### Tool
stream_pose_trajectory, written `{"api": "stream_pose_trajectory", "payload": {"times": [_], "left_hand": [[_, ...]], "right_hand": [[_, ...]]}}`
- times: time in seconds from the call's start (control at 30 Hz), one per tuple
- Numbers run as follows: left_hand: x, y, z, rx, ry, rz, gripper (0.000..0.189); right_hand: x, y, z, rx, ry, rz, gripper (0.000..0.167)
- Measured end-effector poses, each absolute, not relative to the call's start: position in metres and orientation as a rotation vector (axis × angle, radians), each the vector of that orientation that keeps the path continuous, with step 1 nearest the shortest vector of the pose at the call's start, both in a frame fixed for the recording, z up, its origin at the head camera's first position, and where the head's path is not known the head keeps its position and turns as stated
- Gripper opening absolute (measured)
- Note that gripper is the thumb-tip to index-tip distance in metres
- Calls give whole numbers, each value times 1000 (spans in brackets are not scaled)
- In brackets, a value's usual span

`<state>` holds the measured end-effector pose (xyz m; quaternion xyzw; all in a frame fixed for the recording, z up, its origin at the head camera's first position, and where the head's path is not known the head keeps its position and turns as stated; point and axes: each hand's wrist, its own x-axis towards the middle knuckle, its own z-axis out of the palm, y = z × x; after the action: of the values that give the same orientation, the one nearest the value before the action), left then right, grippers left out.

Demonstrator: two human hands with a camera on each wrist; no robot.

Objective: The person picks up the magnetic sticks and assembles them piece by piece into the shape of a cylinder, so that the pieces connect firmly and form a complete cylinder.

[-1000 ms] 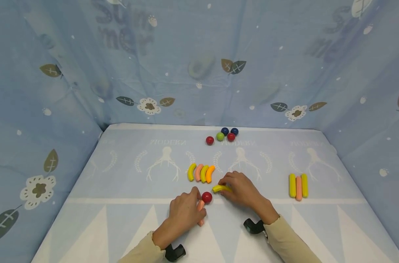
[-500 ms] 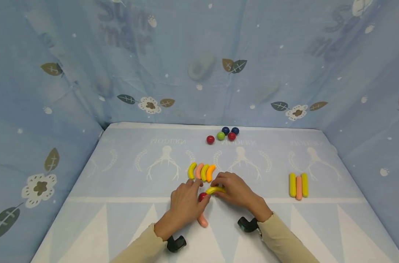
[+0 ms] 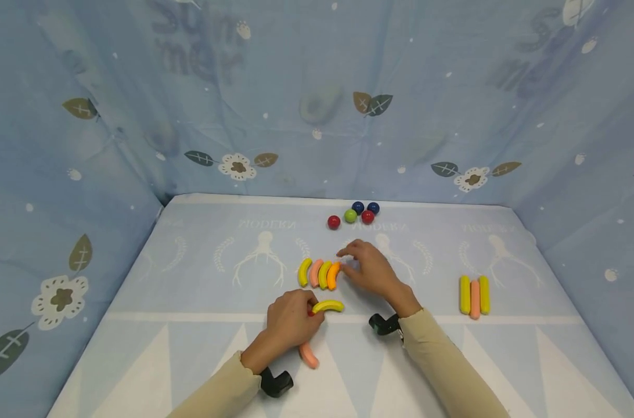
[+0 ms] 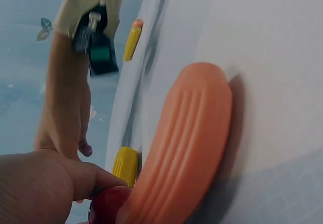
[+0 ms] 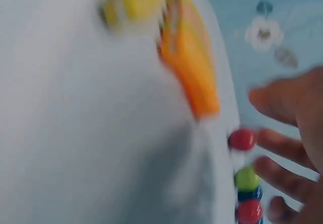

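My left hand (image 3: 292, 318) holds a small red ball (image 4: 107, 207), mostly hidden under its fingers in the head view. Against the ball lies a ribbed pink curved piece (image 3: 309, 355), its far end covered by the hand. A yellow banana-shaped piece (image 3: 328, 306) rests on the table by the left thumb and fingers. My right hand (image 3: 371, 270) is empty, its fingers apart, just right of an orange curved piece (image 3: 334, 276). That piece ends a row with two yellow-green curved pieces and a pink one (image 3: 315, 273). The right wrist view is blurred.
At the table's back edge sit two dark blue balls, a green ball (image 3: 350, 216) and two red balls, one of them a red ball (image 3: 334, 222) set apart. Two straight yellow sticks and a pink stick (image 3: 475, 299) lie at the right. A patterned curtain (image 3: 317, 116) surrounds the table.
My right hand brought the yellow banana-shaped piece to the red ball, let go and moved forward to the orange piece. My left hand took hold of the ball; the pink piece shifted left and nearer.
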<state>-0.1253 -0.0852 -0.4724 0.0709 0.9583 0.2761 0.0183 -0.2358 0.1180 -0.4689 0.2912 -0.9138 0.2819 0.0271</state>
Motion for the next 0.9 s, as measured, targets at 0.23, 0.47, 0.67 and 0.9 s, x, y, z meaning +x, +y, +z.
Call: {"api": "stream_pose_trajectory", "payload": {"times": [0.23,0.47,0.67,0.9], "left_hand": [[-115,-87,-475,154,2942,854,19],[-112,-86,-474,182,2931,792,18],[-113,-86,-473,200,2938,720,20],[-115,-88,-469,231,2967,702,18]], "right_hand": [[-294,121,-468,619,-2847,545,44],[-319,94,-463,741,-3080,484,53],[-317,89,-469,685,-3126,559,45],[-290,108,-470,729,-3026,878,42]]}}
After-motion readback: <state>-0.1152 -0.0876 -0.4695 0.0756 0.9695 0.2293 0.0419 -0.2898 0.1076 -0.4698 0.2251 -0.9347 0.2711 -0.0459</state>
